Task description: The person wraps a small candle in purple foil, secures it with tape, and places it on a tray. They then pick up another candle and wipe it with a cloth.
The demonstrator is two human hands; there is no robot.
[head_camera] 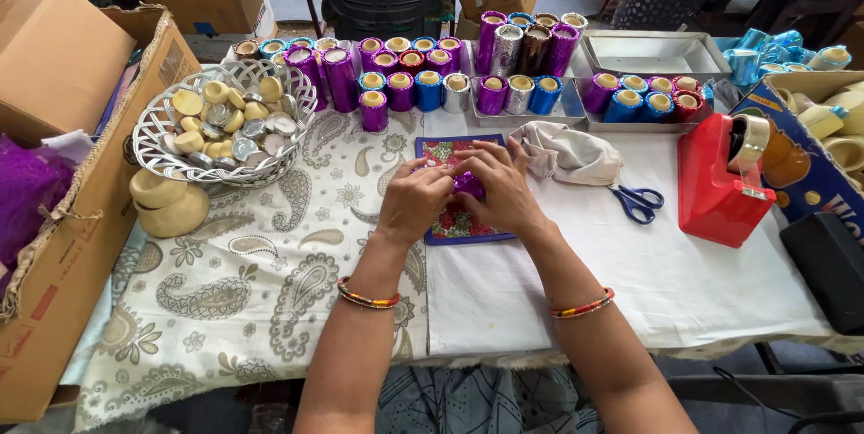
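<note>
Nearest the lens: two bare forearms, each with a beaded orange-and-red bangle at the wrist, reaching up the middle of the surface (684,290). Left hand (412,203) and right hand (504,193) pressed close together, fingers curled inward and pinching a small purple foil-wrapped piece (468,185) between them, just above a patterned red-and-blue mat (454,222). Piece mostly hidden by the fingers, so its shape hard to tell.

Just right of the hands, a crumpled beige cloth (569,153), then blue-handled scissors (637,201) on the white sheet. Farther right, a red tape dispenser (720,177) beside a dark blue carton (801,159) holding pale rolls.

Behind the mat, rows of foil-wrapped spools (423,83) in purple, blue, silver and red, some standing in a shallow metal tray (652,54). To the left, a white openwork basket (225,123) filled with small cream and silvery discs, two bare cream rings (169,202) touching its front on the paisley cloth (261,290). At far left, an open cardboard box (81,173) with purple material inside.
</note>
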